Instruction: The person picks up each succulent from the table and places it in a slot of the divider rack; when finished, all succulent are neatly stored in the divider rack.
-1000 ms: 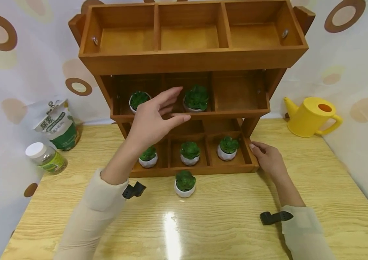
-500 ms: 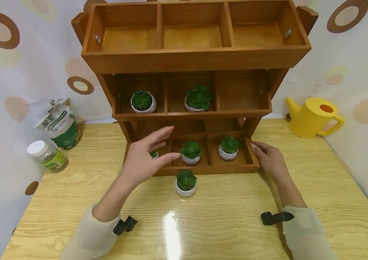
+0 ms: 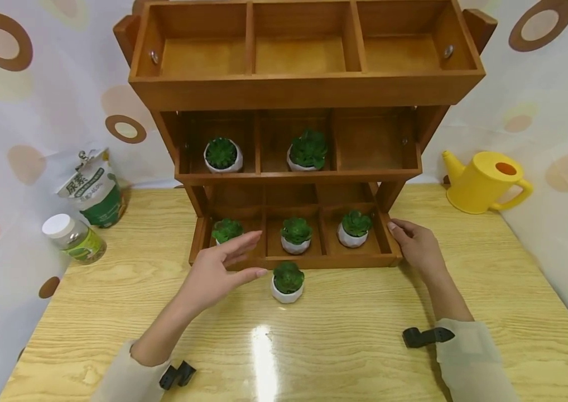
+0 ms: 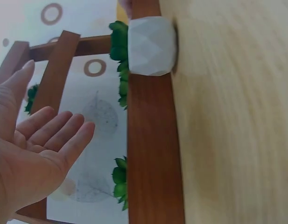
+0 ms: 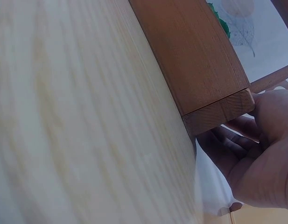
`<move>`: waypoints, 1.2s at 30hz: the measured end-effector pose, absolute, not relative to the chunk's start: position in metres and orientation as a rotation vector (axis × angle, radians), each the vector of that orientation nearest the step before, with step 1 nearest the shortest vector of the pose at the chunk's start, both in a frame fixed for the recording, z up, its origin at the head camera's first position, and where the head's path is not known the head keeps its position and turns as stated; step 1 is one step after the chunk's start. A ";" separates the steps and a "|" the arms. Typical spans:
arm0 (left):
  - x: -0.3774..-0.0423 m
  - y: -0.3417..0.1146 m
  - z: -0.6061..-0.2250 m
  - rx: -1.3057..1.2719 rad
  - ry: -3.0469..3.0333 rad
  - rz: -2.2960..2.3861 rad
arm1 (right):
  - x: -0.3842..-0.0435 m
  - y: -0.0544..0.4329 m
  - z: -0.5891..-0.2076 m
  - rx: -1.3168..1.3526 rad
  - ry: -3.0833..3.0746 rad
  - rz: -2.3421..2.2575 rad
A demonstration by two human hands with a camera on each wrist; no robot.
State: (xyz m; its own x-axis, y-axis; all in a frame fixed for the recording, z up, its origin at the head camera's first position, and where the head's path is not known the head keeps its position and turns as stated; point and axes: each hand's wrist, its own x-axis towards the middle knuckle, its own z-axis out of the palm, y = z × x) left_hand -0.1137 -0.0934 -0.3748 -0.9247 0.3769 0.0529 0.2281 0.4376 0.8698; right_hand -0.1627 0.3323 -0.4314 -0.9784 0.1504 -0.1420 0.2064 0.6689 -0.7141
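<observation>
My left hand (image 3: 216, 276) hovers with fingers extended and thumb apart, holding nothing, left of a small potted succulent (image 3: 287, 282) in a white faceted pot. That pot stands on the table just in front of a three-tier wooden shelf (image 3: 309, 92). In the left wrist view the left hand's palm (image 4: 31, 172) and spread fingers show beside the shelf. My right hand (image 3: 420, 247) holds the right end of the shelf's bottom tier, thumb at its top edge. From the right wrist view, its curled fingers (image 5: 228, 149) lie against the wooden end.
Bottom-tier compartments hold potted succulents at left (image 3: 227, 229), middle (image 3: 296, 234) and right (image 3: 353, 229). Two more, one spiky (image 3: 222, 154) and one leafy (image 3: 308, 151), sit in the middle tier. A yellow watering can (image 3: 482, 181) stands right; a jar (image 3: 75, 239) and a pouch (image 3: 95, 192) stand left.
My left hand has come away from the middle tier, moving down and toward me to beside the front succulent. My right hand stays at the shelf's end.
</observation>
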 end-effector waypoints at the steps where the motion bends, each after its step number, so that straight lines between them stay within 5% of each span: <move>1: -0.113 -0.094 -0.376 0.524 2.517 1.498 | -0.163 0.333 -0.432 0.300 2.810 -1.210; 36: -0.117 -0.089 -0.412 0.585 2.401 1.262 | -0.161 0.332 -0.430 0.305 2.775 -1.255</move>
State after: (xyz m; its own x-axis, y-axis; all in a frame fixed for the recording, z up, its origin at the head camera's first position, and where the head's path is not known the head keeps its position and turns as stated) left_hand -0.1173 -0.0889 -0.4125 -0.8475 0.5159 -0.1251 0.1895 0.5141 0.8366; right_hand -0.1607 0.3316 -0.4301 -0.9769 0.1472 -0.1551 0.2137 0.6445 -0.7342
